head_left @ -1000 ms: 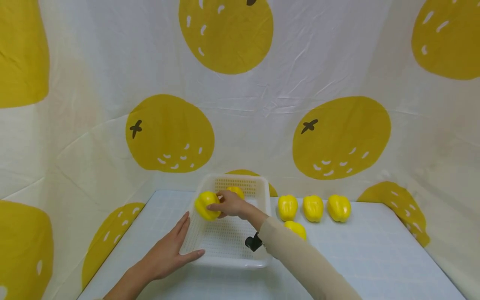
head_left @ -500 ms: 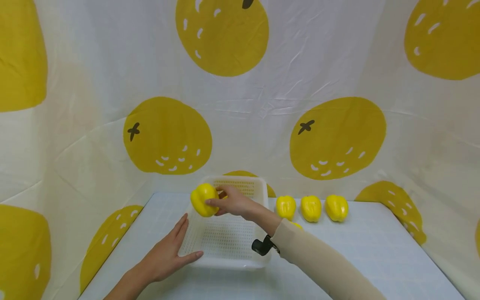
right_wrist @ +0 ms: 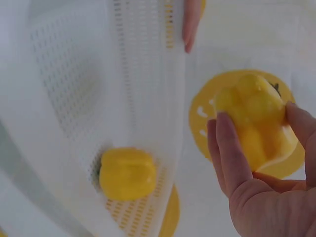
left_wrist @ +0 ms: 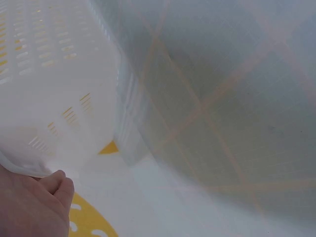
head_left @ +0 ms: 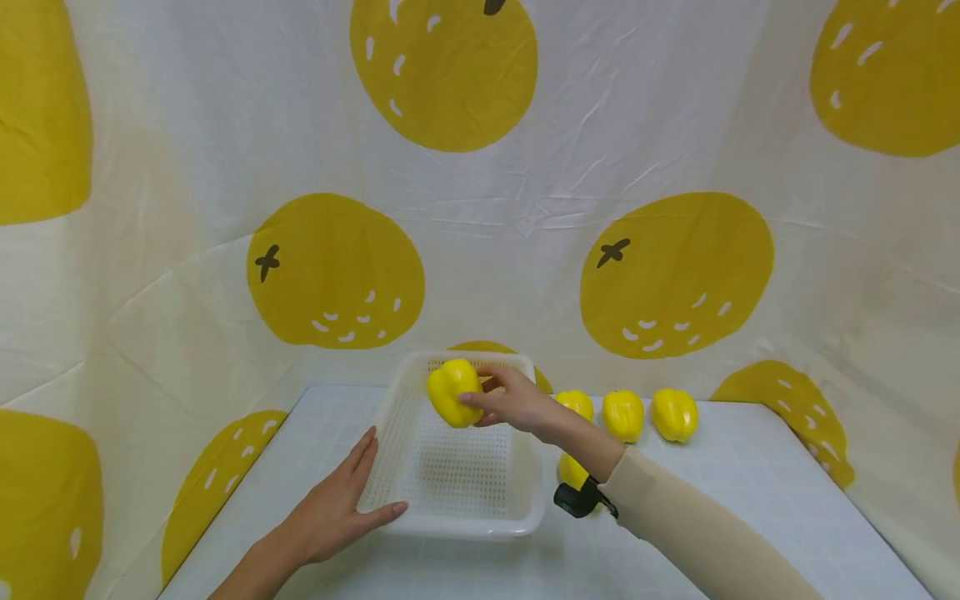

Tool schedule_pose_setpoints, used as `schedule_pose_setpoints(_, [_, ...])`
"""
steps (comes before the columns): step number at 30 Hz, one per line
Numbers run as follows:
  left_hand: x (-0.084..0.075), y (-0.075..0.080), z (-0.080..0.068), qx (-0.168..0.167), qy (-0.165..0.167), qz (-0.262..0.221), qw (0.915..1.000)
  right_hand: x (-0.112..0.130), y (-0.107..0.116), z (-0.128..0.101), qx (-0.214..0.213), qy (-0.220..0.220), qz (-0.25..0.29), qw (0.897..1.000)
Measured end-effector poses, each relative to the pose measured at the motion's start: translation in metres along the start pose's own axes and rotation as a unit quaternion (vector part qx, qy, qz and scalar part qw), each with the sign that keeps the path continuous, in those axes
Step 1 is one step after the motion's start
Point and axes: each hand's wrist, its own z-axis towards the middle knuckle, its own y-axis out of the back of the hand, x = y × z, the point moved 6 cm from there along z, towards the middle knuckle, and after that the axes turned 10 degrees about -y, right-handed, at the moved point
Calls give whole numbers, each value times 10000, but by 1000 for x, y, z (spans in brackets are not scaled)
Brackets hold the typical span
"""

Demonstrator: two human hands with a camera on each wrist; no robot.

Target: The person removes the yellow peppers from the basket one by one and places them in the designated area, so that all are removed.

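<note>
My right hand holds a yellow bell pepper between thumb and fingers, raised over the white perforated basket. In the right wrist view, this bell pepper shows its lobes, gripped from both sides. Another yellow bell pepper lies inside the basket near its far end; in the head view the raised pepper and hand hide it. My left hand rests against the basket's left side, fingers straight along the wall and thumb at the near rim. Its fingers show at the rim in the left wrist view.
To the right of the basket, a row of yellow bell peppers stands on the pale blue table. One nearer bell pepper is partly covered by my right forearm and the black wrist camera. A fruit-print curtain hangs behind.
My right hand lifted the pepper up and left, then carried it right across the basket. My left hand has stayed at the basket's left side.
</note>
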Motion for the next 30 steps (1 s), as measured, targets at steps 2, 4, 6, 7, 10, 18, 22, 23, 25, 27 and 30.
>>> schedule_pose_setpoints(2, [0,0,-1,-18,-32,-5,10000,-6,8,-4,-94,-87,25,9999])
schedule_pose_setpoints(4, [-1,-1,-1,-42,-54,5,10000,-13,15,-8,-200,-185,2,9996])
schedule_pose_setpoints(6, [-1,-1,-1,-51,-62,11,10000,-18,22,-13,-286,-261,-34,9992])
schedule_pose_setpoints(7, [-1,0,-2,-59,-65,18,10000,-21,25,-15,-324,-287,-63,9990])
schedule_pose_setpoints(10, [-2,0,-2,-62,-70,9,10000,-28,33,-23,-405,-354,-149,9984])
schedule_pose_setpoints(18, [0,2,-2,-38,-100,60,9999,-46,52,-37,-668,-654,-173,9955])
schedule_pose_setpoints(22, [2,2,-1,32,-23,33,10000,-55,61,-42,-871,-820,-360,9922])
schedule_pose_setpoints(23, [2,2,0,54,-9,14,10000,-57,63,-44,-906,-852,-410,9914])
schedule_pose_setpoints(25, [1,2,0,76,12,-36,10000,-61,66,-48,-968,-906,-497,9899])
schedule_pose_setpoints(27, [1,2,0,97,30,-64,9999,-66,69,-52,-1004,-958,-526,9889])
schedule_pose_setpoints(30, [1,2,0,132,59,-90,9999,-72,74,-57,-1043,-1016,-591,9876])
